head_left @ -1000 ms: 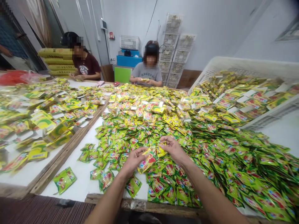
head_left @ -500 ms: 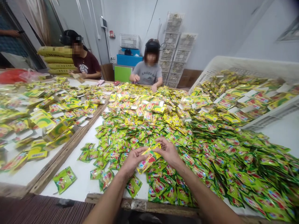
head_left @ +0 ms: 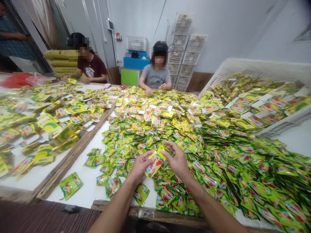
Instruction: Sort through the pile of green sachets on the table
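Left hand [head_left: 141,165] grip pinching yellow box [head_left: 156,162] above green sachets [head_left: 210,180]; right hand [head_left: 179,161] at box's upper end, cannot tell whether pinching; uneven thumb pressure could crease box.

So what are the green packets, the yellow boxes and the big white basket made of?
Green packets: probably plastic film, glossy, given the crinkles and bright glints.
Yellow boxes: likely thin printed card, smooth, with stiff white flaps.
White basket: seemingly moulded plastic, dull, with slotted walls.

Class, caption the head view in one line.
Left hand and right hand handle a rectangular yellow cardboard box over glossy green packets.
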### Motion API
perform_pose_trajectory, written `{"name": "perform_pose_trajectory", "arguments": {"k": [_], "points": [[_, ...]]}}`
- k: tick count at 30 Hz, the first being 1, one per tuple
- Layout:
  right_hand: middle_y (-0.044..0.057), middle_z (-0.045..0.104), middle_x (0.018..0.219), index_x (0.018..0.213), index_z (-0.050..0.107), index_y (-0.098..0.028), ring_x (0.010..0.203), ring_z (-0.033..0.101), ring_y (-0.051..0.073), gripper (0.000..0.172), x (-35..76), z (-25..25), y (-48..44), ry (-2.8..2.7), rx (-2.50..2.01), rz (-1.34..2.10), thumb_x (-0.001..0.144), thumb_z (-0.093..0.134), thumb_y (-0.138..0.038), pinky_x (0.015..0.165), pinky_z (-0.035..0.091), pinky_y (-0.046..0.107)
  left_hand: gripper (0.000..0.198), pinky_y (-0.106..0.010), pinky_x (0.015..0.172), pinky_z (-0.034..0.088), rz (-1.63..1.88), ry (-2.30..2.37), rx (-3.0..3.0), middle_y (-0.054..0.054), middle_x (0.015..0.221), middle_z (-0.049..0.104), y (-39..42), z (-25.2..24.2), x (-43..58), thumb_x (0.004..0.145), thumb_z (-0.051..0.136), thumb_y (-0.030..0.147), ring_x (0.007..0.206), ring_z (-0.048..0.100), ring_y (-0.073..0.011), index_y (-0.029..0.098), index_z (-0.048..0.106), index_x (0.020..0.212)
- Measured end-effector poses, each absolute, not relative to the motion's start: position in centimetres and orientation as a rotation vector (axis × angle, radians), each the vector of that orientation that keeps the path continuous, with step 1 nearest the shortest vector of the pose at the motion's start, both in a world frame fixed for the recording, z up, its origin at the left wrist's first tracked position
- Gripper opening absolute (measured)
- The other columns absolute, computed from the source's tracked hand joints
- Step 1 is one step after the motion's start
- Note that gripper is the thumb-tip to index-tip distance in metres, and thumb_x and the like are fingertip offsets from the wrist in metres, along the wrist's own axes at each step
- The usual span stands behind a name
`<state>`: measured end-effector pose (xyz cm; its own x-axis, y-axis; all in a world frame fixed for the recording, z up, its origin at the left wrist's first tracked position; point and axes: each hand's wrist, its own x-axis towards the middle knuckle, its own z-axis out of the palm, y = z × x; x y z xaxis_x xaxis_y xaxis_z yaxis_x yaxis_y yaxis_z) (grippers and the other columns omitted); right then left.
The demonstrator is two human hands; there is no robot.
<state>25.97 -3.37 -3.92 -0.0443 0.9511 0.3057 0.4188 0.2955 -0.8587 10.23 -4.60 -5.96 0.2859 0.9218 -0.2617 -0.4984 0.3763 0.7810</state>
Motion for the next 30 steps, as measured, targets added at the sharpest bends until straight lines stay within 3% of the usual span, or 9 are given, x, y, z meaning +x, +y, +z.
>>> {"name": "perform_pose_trajectory", "arguments": {"k": [4,10,15,20,24,30], "points": [[0.002,0.063,0.074,0.093,0.058,-0.02,0.071,0.058,0.019,0.027,26.3,-4.3,-3.3,-1.557,-1.334,0.803,0.072,0.065,-0.036,0.067,0.046,0.031,0.047,-0.026,0.063,0.048,1.073,0.805,0.646,-0.006,0.081,0.072,-4.4,-6.1,10.0,0.057,0.079,0.029,0.062,0.065,-0.0157,0.014,0.065,0.1],[-0.001,0.065,0.07,0.107,0.048,-0.021,0.058,0.056,0.015,0.033,26.7,-3.8,-3.4,-1.703,-1.337,1.05,0.078,0.057,-0.033,0.054,0.04,0.025,0.044,-0.025,0.063,0.047,1.011,0.864,0.709,-0.004,0.075,0.072,-4.3,-6.2,9.6,0.056,0.079,0.027,0.06,0.063,-0.0139,0.014,0.067,0.096],[0.0,0.067,0.075,0.109,0.046,-0.022,0.061,0.057,0.015,0.036,26.9,-3.5,-3.6,-1.675,-1.372,1.091,0.076,0.057,-0.032,0.054,0.039,0.024,0.04,-0.024,0.061,0.046,0.997,0.876,0.731,-0.003,0.071,0.071,-4.1,-6.0,9.8,0.056,0.079,0.028,0.057,0.061,-0.0128,0.013,0.068,0.091],[-0.006,0.056,0.058,0.109,0.049,-0.023,0.051,0.05,0.013,0.033,26.4,-3.6,-4.2,-1.667,-1.336,1.238,0.076,0.049,-0.025,0.05,0.035,0.023,0.039,-0.024,0.058,0.045,0.98,0.909,0.728,-0.003,0.066,0.07,-4.0,-6.1,9.7,0.053,0.08,0.029,0.054,0.06,-0.0135,0.013,0.069,0.087],[-0.004,0.058,0.067,0.115,0.046,-0.023,0.065,0.057,0.015,0.042,26.0,-4.2,-4.2,-1.493,-1.248,1.441,0.073,0.054,-0.027,0.059,0.041,0.025,0.036,-0.025,0.061,0.045,0.993,0.914,0.775,-0.004,0.066,0.069,-3.9,-6.2,9.8,0.056,0.078,0.031,0.059,0.061,-0.0151,0.012,0.068,0.085],[-0.007,0.055,0.059,0.112,0.045,-0.022,0.053,0.055,0.013,0.041,24.6,-5.3,-3.0,-1.444,-1.215,1.482,0.074,0.057,-0.029,0.049,0.039,0.022,0.038,-0.026,0.066,0.045,0.858,0.946,1.026,-0.004,0.08,0.07,-3.9,-4.8,9.5,0.061,0.073,0.041,0.071,0.062,-0.0179,0.014,0.067,0.087]]}}
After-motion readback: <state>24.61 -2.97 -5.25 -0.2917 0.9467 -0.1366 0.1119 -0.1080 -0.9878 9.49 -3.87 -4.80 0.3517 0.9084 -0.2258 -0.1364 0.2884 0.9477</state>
